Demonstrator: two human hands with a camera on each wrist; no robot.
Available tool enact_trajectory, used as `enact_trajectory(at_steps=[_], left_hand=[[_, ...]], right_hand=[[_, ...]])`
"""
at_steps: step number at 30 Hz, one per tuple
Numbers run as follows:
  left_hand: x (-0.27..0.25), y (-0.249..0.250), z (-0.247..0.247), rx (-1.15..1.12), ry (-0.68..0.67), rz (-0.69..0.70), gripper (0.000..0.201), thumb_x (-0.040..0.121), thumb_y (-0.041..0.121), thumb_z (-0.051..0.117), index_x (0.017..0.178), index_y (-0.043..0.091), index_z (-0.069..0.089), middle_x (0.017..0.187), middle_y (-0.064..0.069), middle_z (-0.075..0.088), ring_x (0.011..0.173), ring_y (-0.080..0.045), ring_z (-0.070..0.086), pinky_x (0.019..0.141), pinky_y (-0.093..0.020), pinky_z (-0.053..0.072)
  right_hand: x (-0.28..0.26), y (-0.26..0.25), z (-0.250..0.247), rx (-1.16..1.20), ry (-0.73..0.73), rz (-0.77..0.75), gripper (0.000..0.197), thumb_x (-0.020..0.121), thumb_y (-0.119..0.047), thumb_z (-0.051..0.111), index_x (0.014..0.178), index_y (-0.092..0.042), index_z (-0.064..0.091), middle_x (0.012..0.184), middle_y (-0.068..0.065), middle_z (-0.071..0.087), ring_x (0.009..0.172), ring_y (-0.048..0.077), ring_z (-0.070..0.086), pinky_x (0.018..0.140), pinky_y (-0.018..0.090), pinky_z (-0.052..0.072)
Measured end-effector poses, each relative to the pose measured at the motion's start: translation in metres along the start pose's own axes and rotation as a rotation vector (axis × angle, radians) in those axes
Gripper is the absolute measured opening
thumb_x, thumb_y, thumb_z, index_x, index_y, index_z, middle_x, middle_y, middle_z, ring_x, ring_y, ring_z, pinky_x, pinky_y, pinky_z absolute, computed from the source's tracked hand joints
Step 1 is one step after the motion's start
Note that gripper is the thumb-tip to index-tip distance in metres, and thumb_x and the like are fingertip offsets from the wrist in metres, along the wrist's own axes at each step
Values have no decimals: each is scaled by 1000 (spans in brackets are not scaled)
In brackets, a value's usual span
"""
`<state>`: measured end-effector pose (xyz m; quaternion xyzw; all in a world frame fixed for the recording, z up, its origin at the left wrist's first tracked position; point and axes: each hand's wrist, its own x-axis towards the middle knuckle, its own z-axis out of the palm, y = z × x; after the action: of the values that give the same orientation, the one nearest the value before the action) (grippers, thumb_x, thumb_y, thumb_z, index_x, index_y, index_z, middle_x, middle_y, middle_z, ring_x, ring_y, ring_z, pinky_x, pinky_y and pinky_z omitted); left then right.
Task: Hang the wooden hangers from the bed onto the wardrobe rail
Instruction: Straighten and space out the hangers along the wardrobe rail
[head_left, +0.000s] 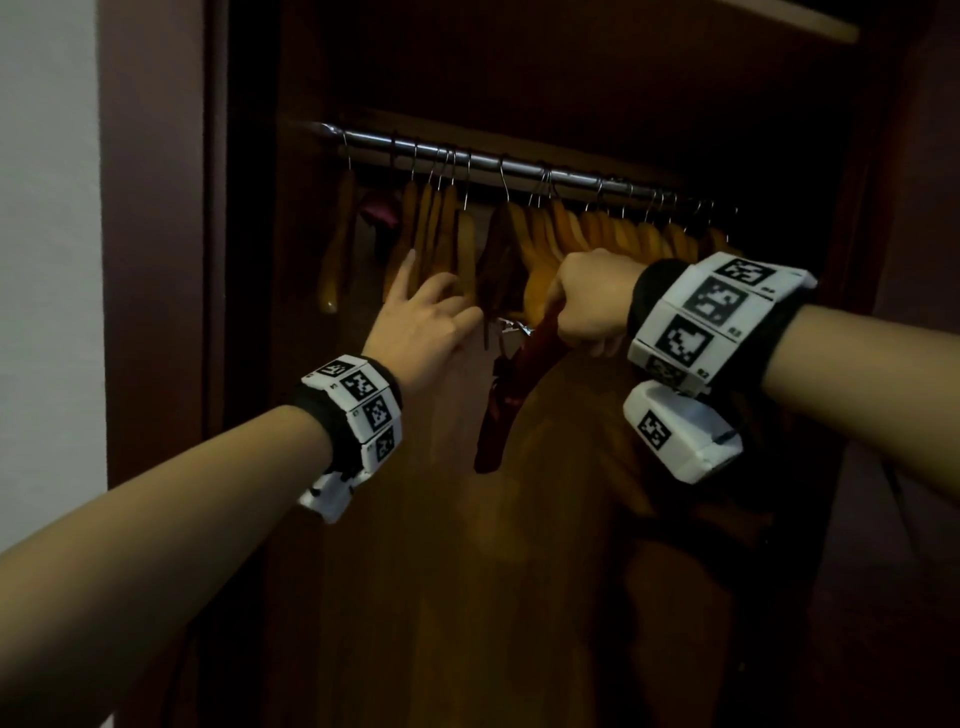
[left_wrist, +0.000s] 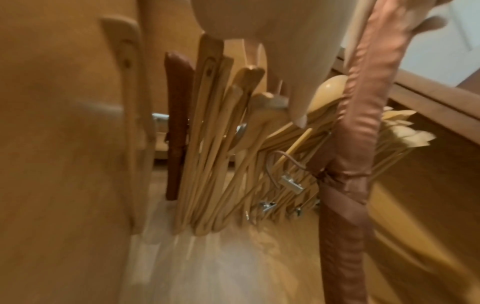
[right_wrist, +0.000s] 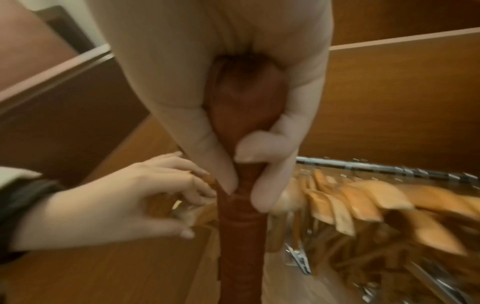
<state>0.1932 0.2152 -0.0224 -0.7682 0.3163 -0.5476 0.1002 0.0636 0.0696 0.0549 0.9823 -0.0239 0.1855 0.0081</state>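
Note:
A metal wardrobe rail (head_left: 467, 156) carries several wooden hangers (head_left: 597, 228), packed closer toward the right. My right hand (head_left: 571, 322) grips one arm of a dark red padded hanger (head_left: 514, 384), which tilts down to the left below the rail. The right wrist view shows the fingers (right_wrist: 262, 150) wrapped round that padded hanger (right_wrist: 241, 236). My left hand (head_left: 441, 291) reaches in beside it with the index finger straight. Its other fingers are loosely bent against the hanging wooden hangers, close to the red hanger's metal hook (head_left: 511, 326). Whether it touches the hook is unclear.
The wardrobe's dark side panel (head_left: 156, 208) stands at the left, with a white wall (head_left: 47, 208) beyond it. Another dark padded hanger (head_left: 382, 210) hangs near the rail's left end. A shelf (head_left: 779, 21) runs above the rail. Below the hangers is the wooden back panel (head_left: 467, 571).

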Motion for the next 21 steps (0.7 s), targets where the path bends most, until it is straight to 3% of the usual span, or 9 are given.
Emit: enact_trajectory(at_steps=[4,7,10,13,15,18,21], left_hand=[[-9,-7,7,-81,48,-26,25,78,13,70,102,11,64,109,-8,68,124,-36,49,104,-67,20],[-12,-11,9,-138,126,-23,22,71,6,75,91,7,66,99,-11,71,115,-43,54,96,-72,24],[-15,-17,8,-201,163,-67,18,70,4,74,86,8,66,97,-10,71,115,-43,55,94,-73,24],[-14,-14,7,-218,168,-56,19,68,3,75,83,9,65,95,-10,72,113,-42,57,92,-74,25],[-13,-16,9,-225,165,-58,20,66,0,75,81,9,64,95,-10,72,114,-43,56,93,-74,24],[-13,-18,10,-246,137,-93,16,74,0,69,85,9,64,103,-10,70,122,-39,51,98,-71,21],[-14,-18,11,-271,110,-113,12,82,3,61,92,9,65,111,-9,68,129,-36,43,104,-67,15]], right_hand=[[7,-18,2,-15,10,-78,29,90,-9,52,115,1,63,94,18,67,54,15,46,47,21,39],[13,-27,-5,-36,66,-66,26,89,-10,53,111,0,63,73,6,58,64,21,55,53,26,43],[22,-35,-9,-90,179,-46,24,88,-15,55,107,-4,62,89,6,56,92,28,62,67,30,45],[32,-33,-13,-73,246,14,10,88,-12,54,86,-7,62,76,6,56,81,27,61,58,30,46],[39,-31,-16,-48,329,32,12,88,-12,54,76,-9,56,69,4,50,77,25,57,60,32,46],[46,-27,-17,27,459,49,9,90,-10,54,94,-6,59,86,6,56,80,23,57,69,31,50],[55,-23,-16,10,539,54,21,91,-8,51,110,-4,58,101,11,60,89,25,59,68,29,44]])
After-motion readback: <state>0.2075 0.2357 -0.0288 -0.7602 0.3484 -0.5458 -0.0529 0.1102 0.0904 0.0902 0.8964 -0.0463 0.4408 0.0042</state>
